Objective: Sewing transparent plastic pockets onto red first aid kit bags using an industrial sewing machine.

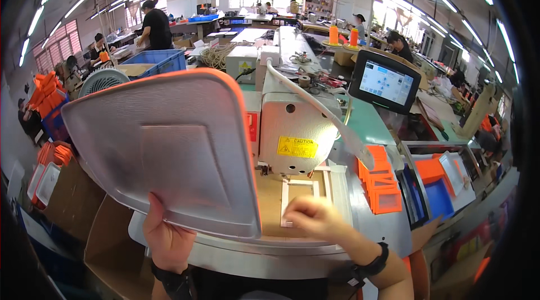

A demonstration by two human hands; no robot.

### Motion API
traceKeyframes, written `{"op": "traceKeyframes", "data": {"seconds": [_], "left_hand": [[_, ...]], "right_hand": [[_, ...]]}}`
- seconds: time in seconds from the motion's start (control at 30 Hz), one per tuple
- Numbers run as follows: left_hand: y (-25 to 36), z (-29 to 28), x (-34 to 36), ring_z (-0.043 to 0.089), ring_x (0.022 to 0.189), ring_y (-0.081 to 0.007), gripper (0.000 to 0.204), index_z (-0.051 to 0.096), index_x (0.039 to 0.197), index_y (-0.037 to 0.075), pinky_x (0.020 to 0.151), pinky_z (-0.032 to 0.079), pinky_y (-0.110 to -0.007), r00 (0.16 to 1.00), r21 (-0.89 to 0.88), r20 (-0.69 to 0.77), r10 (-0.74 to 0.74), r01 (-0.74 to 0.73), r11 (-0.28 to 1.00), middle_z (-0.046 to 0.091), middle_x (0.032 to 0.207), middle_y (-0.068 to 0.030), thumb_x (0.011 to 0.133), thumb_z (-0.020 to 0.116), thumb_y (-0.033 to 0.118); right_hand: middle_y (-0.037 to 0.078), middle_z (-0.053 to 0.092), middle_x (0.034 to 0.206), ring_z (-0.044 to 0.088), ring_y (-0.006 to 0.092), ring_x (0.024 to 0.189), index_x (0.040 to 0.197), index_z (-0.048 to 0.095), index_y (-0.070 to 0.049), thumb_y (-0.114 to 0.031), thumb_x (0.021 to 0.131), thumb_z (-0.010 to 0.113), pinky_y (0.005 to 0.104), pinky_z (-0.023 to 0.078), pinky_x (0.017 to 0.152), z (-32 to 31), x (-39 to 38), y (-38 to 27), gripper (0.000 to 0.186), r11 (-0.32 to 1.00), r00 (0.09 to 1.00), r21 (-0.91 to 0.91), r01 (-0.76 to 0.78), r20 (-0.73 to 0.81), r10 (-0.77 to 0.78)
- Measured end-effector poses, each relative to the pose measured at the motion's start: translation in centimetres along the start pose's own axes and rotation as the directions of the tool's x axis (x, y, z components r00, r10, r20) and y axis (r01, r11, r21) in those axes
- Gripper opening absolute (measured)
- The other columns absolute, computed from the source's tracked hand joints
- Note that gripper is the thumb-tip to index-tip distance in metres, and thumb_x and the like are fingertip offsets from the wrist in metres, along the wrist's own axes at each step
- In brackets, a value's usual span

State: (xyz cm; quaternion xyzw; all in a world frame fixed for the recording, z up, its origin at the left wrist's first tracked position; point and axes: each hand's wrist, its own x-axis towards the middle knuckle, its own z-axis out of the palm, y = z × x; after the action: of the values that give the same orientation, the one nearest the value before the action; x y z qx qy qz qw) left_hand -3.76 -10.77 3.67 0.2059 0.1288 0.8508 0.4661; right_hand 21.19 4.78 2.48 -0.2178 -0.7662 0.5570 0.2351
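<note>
Your left hand grips the lower edge of a silvery-grey, round-cornered panel, thumb pressed flat on the face toward you and the other fingers behind it. The panel is held up and tilted in front of you, left of the machine head, with an orange border along its top and right edges and a raised rectangle in the middle of its face.

Your right hand is over the machine bed with its fingers curled inward; you cannot tell from this view whether they pinch anything. Just beyond those fingers, a pale rectangular frame lies on a tan plate, below the head of the industrial sewing machine. A yellow warning label is on the front of that head, and a lamp glows at its right side.

Further right, orange pieces with rectangular windows lie overlapped on the metal tabletop, near a blue tray. Behind them stands a lit touchscreen, with two orange thread cones beyond. On your left are an open cardboard box, a fan and a blue crate; past the crate, a co-worker in black stands at a bench.
</note>
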Motion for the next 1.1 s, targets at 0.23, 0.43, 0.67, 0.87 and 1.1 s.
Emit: {"op": "traceKeyframes", "data": {"seconds": [0.23, 0.43, 0.67, 0.87, 1.1], "left_hand": [[-3.1, -1.3, 1.7, 0.059, 0.122, -0.0204, 0.035, 0.053, 0.134, 0.009, 0.108, 0.048, -0.040, 0.986, -0.087, -0.111, -0.122, 0.113, 0.990, 0.062, 0.132, -0.0037, 0.101, 0.058, 0.017], [-2.9, -3.2, 1.8, 0.060, 0.120, -0.0232, 0.037, 0.057, 0.130, 0.010, 0.106, 0.048, -0.044, 0.965, 0.006, -0.260, -0.006, 0.008, 1.000, 0.063, 0.130, -0.0038, 0.096, 0.066, 0.020], [0.7, -9.5, 0.9, 0.067, 0.106, -0.0200, 0.046, 0.046, 0.137, -0.004, 0.089, 0.057, -0.032, 0.999, -0.397, -0.036, -0.016, 0.000, 0.918, 0.066, 0.118, -0.0106, 0.099, 0.060, 0.016], [1.4, -7.4, 2.0, 0.058, 0.053, -0.0139, 0.059, 0.022, 0.147, -0.014, 0.044, 0.045, -0.021, 0.908, -0.722, 0.299, -0.293, 0.416, 0.552, 0.055, 0.076, -0.0084, 0.103, 0.048, 0.017], [0.1, -9.6, 1.6, 0.055, 0.045, -0.0157, 0.063, 0.008, 0.154, -0.008, 0.039, 0.041, -0.023, 0.870, -0.743, 0.430, -0.243, 0.494, 0.451, 0.054, 0.069, -0.0110, 0.106, 0.041, 0.017]], "right_hand": [[-0.005, 0.055, 0.072, 0.045, 0.0009, 0.062, 0.087, 0.062, -0.002, -0.003, 0.094, 0.064, 0.0184, 0.037, 0.055, -4.2, 1.6, 1.2, 0.008, 0.981, 0.828, -0.078, 0.179, -0.526, -0.193], [-0.005, 0.054, 0.071, 0.046, 0.0022, 0.064, 0.084, 0.060, -0.004, -0.011, 0.094, 0.066, 0.0193, 0.037, 0.058, -5.3, 3.1, 6.4, 0.014, 0.981, 0.878, -0.177, 0.085, -0.451, -0.158], [-0.001, 0.060, 0.069, 0.055, 0.0051, 0.059, 0.085, 0.062, -0.001, -0.007, 0.092, 0.066, 0.0209, 0.043, 0.053, 0.3, 1.0, 2.3, 0.010, 0.996, 0.991, -0.084, 0.034, -0.124, -0.044], [0.002, 0.066, 0.073, 0.060, 0.0075, 0.064, 0.086, 0.065, 0.001, -0.002, 0.087, 0.067, 0.0233, 0.047, 0.058, 1.2, -0.6, 2.8, 0.003, 0.982, 0.997, -0.185, 0.037, -0.054, -0.048], [0.002, 0.061, 0.076, 0.058, 0.0109, 0.073, 0.091, 0.063, 0.000, -0.004, 0.094, 0.062, 0.0262, 0.048, 0.071, 1.5, -0.9, 0.4, 0.006, 0.952, 0.999, -0.302, 0.039, 0.029, -0.031]]}}
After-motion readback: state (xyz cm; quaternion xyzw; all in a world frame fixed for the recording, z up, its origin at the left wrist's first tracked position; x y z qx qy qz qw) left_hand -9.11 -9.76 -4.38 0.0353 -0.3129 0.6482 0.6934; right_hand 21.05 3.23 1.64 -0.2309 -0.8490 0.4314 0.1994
